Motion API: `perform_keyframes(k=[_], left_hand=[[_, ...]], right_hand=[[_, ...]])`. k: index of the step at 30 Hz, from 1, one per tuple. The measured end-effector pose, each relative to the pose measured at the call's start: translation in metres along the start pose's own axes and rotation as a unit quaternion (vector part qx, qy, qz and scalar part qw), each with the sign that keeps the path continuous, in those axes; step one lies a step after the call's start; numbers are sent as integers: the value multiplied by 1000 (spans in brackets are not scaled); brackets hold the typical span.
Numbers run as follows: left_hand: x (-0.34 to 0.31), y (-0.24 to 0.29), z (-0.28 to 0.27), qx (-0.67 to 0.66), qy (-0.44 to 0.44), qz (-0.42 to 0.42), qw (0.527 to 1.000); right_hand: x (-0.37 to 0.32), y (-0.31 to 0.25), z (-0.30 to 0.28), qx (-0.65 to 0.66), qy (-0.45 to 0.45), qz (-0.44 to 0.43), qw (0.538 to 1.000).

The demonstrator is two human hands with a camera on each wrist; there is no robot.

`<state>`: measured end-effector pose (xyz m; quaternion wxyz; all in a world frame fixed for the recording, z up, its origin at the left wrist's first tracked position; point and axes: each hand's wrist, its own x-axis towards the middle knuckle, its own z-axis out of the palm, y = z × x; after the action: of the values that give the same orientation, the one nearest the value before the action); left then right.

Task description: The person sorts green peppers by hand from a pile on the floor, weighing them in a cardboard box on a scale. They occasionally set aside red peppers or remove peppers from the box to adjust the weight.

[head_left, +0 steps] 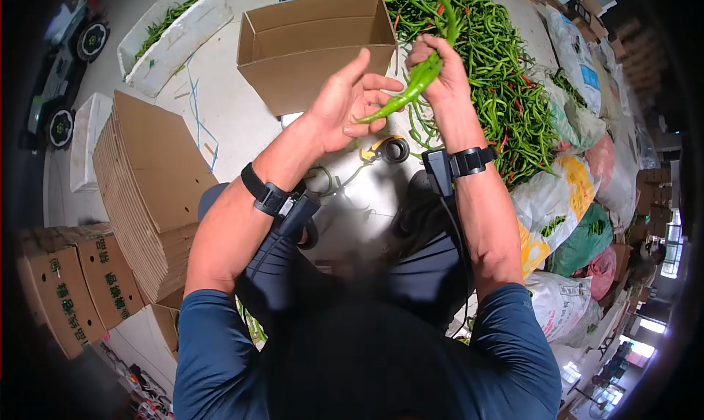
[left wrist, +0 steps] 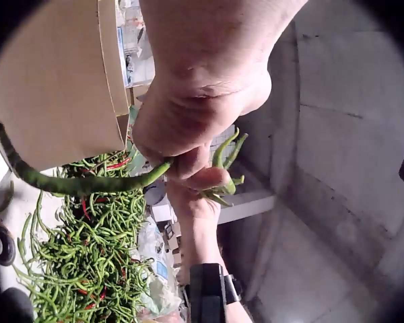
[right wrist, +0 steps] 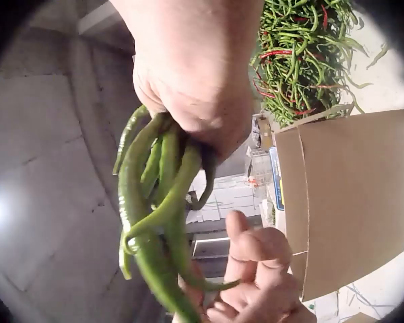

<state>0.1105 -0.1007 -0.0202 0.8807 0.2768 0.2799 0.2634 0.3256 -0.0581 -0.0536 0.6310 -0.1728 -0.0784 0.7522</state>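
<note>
I'm standing in what looks like a produce packing shed or warehouse, for a great heap of green and red chillies (head_left: 506, 90) spreads over the pale floor (head_left: 235, 119) near stuffed sacks (head_left: 551, 302), a white foam box (head_left: 183, 49), printed cartons (head_left: 62, 299) and a thick stack of flattened cardboard (head_left: 158, 163).

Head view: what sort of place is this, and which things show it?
Probably a produce packing area: a large heap of green and red peppers lies beside an open cardboard box, and a stack of flattened cardboard stands nearby.
</note>
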Motion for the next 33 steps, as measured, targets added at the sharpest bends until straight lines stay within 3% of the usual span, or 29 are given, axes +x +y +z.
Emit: perform_keyframes(k=[2,5,8,9,11,15,21,27,32,33], left_hand=[[0,6,-3,37,36,38,998],[2,19,-10,58,77,102,990],[3,35,-22,-53,-55,217,973],[1,40,-22,-55,-58,217,973],[-4,52,-22,-94,-157,303,935],[-9,69,-23,-167,-148,364,904],[2,73,-21,-245,-134,360,890],[8,73,-3,-309,22,333,891],[9,77,-15,-295,34,370,880],[2,80,-7,-282,71,381,878]], right_hand=[[-14,-13,25,45,-79,17,996],[-25,-17,29,22,-117,8,993],[-34,-10,25,13,-136,24,990],[-35,-8,23,4,-136,25,990],[-36,0,19,14,-149,54,987],[-38,15,12,-60,-113,60,990],[-51,45,30,-147,-111,91,979],[-46,67,37,-204,-101,126,965],[-40,74,27,-193,-112,160,962],[-41,74,26,-166,-114,163,966]])
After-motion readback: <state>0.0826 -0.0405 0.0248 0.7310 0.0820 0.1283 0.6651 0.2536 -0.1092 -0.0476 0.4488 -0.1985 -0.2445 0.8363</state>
